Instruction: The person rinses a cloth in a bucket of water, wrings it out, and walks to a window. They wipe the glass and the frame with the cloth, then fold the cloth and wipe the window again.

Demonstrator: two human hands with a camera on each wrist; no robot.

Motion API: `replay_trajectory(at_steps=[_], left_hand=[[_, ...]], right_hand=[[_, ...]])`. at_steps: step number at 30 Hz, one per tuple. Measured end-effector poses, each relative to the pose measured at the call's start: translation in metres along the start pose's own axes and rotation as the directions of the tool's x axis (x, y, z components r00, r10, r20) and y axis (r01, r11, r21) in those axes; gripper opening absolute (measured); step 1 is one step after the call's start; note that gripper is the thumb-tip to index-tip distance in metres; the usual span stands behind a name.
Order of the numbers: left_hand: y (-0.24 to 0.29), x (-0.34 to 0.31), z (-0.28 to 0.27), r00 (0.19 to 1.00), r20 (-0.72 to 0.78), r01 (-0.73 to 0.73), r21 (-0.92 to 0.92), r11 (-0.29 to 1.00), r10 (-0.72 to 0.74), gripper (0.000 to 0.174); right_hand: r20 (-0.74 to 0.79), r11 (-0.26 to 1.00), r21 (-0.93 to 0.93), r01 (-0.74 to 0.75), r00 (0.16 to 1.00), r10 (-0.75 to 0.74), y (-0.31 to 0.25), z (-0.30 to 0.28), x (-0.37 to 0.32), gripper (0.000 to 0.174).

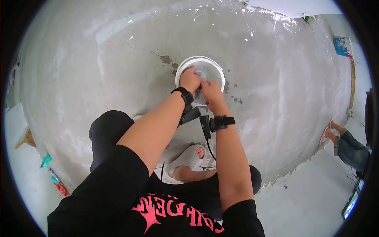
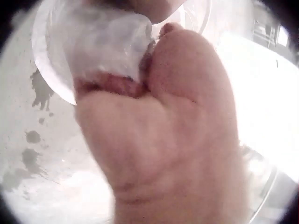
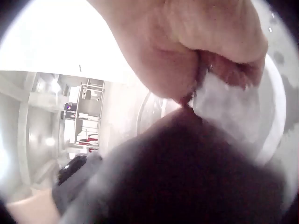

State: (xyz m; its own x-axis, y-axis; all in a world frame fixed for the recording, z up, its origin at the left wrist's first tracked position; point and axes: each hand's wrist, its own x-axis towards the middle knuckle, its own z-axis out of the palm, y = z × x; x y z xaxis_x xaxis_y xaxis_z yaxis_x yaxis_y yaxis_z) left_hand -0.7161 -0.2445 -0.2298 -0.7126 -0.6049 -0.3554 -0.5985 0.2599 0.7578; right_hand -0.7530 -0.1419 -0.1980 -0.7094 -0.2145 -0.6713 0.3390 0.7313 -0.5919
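Both hands point(image 1: 190, 81) point(image 1: 212, 94) grip a soft, whitish, translucent material point(image 2: 107, 44) over a white bucket point(image 1: 222, 76).

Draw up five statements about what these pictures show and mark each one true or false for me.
1. The left hand and right hand both hold pale material at the white bucket. True.
2. The bucket stands on a table. False: it stands on the floor.
3. The shirt lettering is pink. True.
4. Only the left wrist wears a black strap. False: the right wrist wears a black strap too.
5. Dark splashes mark the floor beside the bucket. True.
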Motion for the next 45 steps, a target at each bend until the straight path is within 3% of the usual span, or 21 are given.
replay_trajectory(at_steps=[2, 4, 6, 9, 12, 15, 16, 18, 22, 24, 25, 28, 31, 32, 33, 34, 35, 37, 41, 43, 45], left_hand=[[-0.002, 0.001, 0.002, 0.984, 0.119, 0.153, -0.174, 0.973, -0.134, 0.032], [0.004, 0.0, 0.0, 0.864, 0.428, 0.236, 0.121, 0.964, -0.266, 0.03], [0.017, -0.008, -0.003, 0.879, 0.357, 0.266, 0.183, 0.946, -0.316, 0.026], [0.019, -0.001, -0.019, 0.967, 0.167, 0.19, 0.03, 0.981, -0.192, 0.03], [0.014, 0.001, -0.01, 0.981, 0.195, 0.015, 0.015, 1.0, -0.018, 0.036], [0.035, -0.015, -0.018, 0.979, 0.195, -0.107, 0.257, 0.96, 0.057, 0.027], [0.037, -0.016, -0.021, 0.983, 0.181, -0.105, 0.424, 0.9, 0.03, 0.022], [0.038, -0.018, -0.032, 0.982, 0.145, -0.178, 0.455, 0.873, 0.124, 0.017], [0.041, -0.019, -0.038, 0.949, 0.256, -0.3, 0.565, 0.768, 0.182, 0.015], [0.043, -0.017, -0.034, 0.921, 0.301, -0.379, 0.543, 0.75, 0.247, 0.014], [0.04, -0.014, -0.033, 0.921, 0.299, -0.38, 0.541, 0.75, 0.251, 0.014], [0.02, -0.003, -0.027, 0.952, 0.267, -0.273, 0.53, 0.803, 0.147, 0.015], [0.006, 0.02, -0.013, 0.93, 0.31, -0.28, 0.254, 0.926, 0.196, 0.026], [0.004, 0.022, -0.006, 0.93, 0.309, -0.283, 0.25, 0.926, 0.201, 0.026], [0.009, 0.022, -0.001, 0.938, 0.346, 0.027, -0.013, 1.0, -0.021, 0.028], [0.011, 0.023, 0.002, 0.871, 0.44, 0.35, -0.249, 0.903, -0.216, 0.03], [0.009, 0.02, 0.0, 0.741, 0.641, 0.499, -0.33, 0.801, -0.198, 0.03], [0.005, 0.012, 0.005, 0.799, 0.562, 0.427, -0.281, 0.859, -0.213, 0.03], [-0.008, 0.027, -0.004, 0.864, 0.475, 0.325, -0.269, 0.906, -0.169, 0.034], [0.01, 0.016, -0.012, 0.943, 0.29, 0.242, -0.264, 0.934, -0.162, 0.038], [0.019, -0.003, -0.012, 0.958, 0.279, 0.1, -0.108, 0.989, -0.066, 0.034]], right_hand=[[0.144, 0.742, 0.619, -0.258, 0.966, 0.215, -0.005, 0.002, -0.004, 0.035], [-0.057, 0.889, 0.45, -0.083, 0.991, 0.121, 0.016, 0.016, 0.022, 0.035], [-0.225, 0.973, 0.223, 0.063, 0.974, -0.012, 0.021, 0.024, 0.028, 0.034], [-0.038, 0.855, 0.515, -0.066, 0.994, 0.099, -0.002, 0.021, -0.002, 0.034], [0.09, 0.899, 0.376, -0.225, 0.974, 0.206, -0.01, 0.002, -0.01, 0.03], [-0.276, 0.969, -0.057, 0.241, 0.929, -0.248, 0.006, 0.005, 0.017, 0.023], [-0.275, 0.969, -0.051, 0.242, 0.929, -0.246, 0.008, 0.009, 0.022, 0.023], [0.027, 0.78, -0.268, 0.566, 0.814, -0.581, 0.006, 0.014, 0.027, 0.021], [0.106, 0.746, -0.458, 0.483, 0.863, -0.494, -0.01, 0.007, 0.02, 0.021], [0.012, 0.824, -0.555, 0.115, 0.991, -0.13, -0.017, 0.005, 0.022, 0.022], [0.01, 0.823, -0.556, 0.116, 0.991, -0.134, -0.017, 0.005, 0.021, 0.022], [-0.012, 0.897, -0.436, 0.069, 0.997, -0.083, -0.009, 0.008, 0.009, 0.024], [-0.057, 0.925, 0.339, 0.174, 0.985, -0.165, -0.01, 0.003, -0.024, 0.031], [-0.062, 0.925, 0.336, 0.178, 0.984, -0.167, -0.013, 0.003, -0.03, 0.031], [-0.041, 0.819, 0.57, 0.071, 0.997, -0.058, -0.015, 0.005, -0.033, 0.029], [-0.019, 0.739, 0.673, 0.02, 1.0, -0.009, -0.014, 0.007, -0.028, 0.028], [0.003, 0.644, 0.765, -0.028, 0.999, 0.041, -0.014, 0.008, -0.025, 0.028], [-0.19, 0.799, 0.586, 0.135, 0.981, -0.027, -0.003, 0.016, 0.004, 0.028], [-0.151, 0.901, 0.399, 0.169, 0.982, -0.117, 0.003, 0.025, 0.008, 0.027], [-0.167, 0.927, -0.166, 0.337, 0.916, -0.364, 0.005, 0.025, -0.001, 0.025], [-0.142, 0.899, -0.351, 0.262, 0.934, -0.328, -0.005, 0.012, -0.006, 0.022]])
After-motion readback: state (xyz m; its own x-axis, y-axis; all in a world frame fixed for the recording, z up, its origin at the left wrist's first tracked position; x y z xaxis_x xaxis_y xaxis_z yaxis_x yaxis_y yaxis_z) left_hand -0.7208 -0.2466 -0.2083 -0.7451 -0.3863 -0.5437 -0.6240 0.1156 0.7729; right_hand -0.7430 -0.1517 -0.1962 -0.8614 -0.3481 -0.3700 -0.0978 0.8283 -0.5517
